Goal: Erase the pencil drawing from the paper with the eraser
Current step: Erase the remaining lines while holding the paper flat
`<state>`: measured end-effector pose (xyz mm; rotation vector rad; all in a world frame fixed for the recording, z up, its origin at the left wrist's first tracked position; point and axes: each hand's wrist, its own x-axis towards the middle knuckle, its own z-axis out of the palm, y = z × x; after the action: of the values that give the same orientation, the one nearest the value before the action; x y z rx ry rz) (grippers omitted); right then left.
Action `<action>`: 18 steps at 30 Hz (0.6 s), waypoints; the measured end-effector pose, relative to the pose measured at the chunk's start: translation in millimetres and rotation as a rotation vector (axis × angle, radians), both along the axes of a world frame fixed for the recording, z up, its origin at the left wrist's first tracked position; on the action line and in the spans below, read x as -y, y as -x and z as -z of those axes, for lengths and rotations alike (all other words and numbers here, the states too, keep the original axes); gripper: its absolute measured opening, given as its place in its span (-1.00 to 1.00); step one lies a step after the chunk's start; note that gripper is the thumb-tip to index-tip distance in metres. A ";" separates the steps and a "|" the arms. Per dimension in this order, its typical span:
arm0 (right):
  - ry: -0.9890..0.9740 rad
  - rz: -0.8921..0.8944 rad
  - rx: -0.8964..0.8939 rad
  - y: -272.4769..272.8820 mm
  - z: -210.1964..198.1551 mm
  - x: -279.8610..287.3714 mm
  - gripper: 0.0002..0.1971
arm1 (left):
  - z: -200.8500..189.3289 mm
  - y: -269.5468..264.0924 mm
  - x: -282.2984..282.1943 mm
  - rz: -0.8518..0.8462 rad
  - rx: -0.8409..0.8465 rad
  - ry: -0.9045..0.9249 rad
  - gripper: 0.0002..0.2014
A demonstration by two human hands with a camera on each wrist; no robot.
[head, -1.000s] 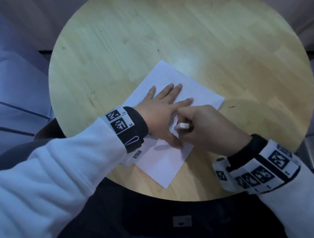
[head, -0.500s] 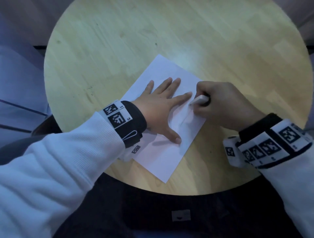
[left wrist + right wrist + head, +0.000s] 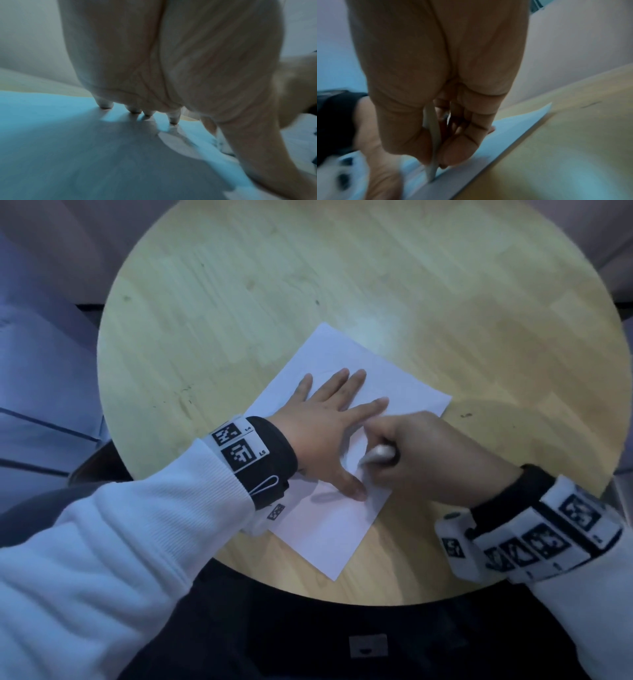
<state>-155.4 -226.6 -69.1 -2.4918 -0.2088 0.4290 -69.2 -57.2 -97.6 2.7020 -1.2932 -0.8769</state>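
Note:
A white sheet of paper (image 3: 329, 535) lies tilted on the round wooden table (image 3: 239, 302). My left hand (image 3: 329, 426) is spread flat on the sheet with straight fingers, thumb near the right edge; its fingertips (image 3: 173, 119) press the paper (image 3: 85, 148). My right hand (image 3: 421, 453) pinches a white eraser (image 3: 376, 455) between thumb and fingers, between my left index finger and thumb. The eraser (image 3: 432, 142) stands on its lower end on the paper (image 3: 513, 121), held by my right hand (image 3: 436, 155). No pencil lines show in these blurred views.
The table's near rim (image 3: 342, 601) runs just below the sheet's lower corner. A small dark mark (image 3: 466, 416) sits on the wood right of the paper. Dark clothing (image 3: 342, 642) fills the foreground, and bluish furniture (image 3: 41, 392) stands at the left.
My right hand with the eraser went from near the left thumb up to the sheet's right part, then came back down toward the thumb. The left hand stayed flat on the paper.

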 end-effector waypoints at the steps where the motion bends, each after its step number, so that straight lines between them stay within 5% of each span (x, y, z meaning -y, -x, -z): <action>1: 0.011 0.047 0.025 -6.2 0.9 8.1 -0.74 | -0.5 -0.1 0.4 0.000 0.003 -0.004 0.37; 4: 0.036 0.239 0.168 -21.8 1.6 27.5 -0.74 | -0.5 0.2 1.5 -0.009 0.009 -0.017 0.38; 9: 0.011 0.014 0.023 3.2 -0.1 -4.0 -0.71 | -0.2 -0.3 -0.8 -0.003 -0.002 0.012 0.37; 14: 0.038 0.219 0.166 -22.7 -2.9 27.6 -0.75 | -0.8 0.7 1.4 -0.005 0.011 -0.015 0.38; 18: 0.034 0.039 0.057 -0.6 0.0 0.0 -0.71 | -0.9 0.2 -0.5 -0.005 0.006 0.012 0.36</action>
<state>-154.8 -226.7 -69.1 -2.5394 -0.1769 0.3480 -69.3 -56.7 -96.7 2.6996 -1.2880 -0.8581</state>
